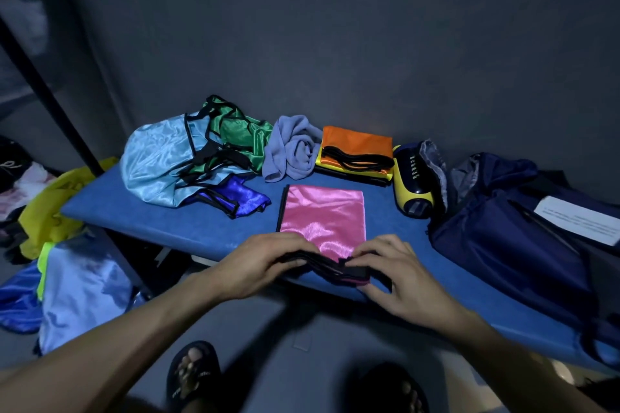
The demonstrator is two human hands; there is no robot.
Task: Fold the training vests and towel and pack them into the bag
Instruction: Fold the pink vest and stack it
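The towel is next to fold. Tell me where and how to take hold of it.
Take the grey towel by its loose end hanging at the front left, coming from the near side. It lies crumpled between the green vest and the orange stack, so the sides are crowded.

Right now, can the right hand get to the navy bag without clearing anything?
Probably yes. The right hand is pinching the pink vest strap edge near the table's front; the navy bag lies open to its right with only bare blue table between.
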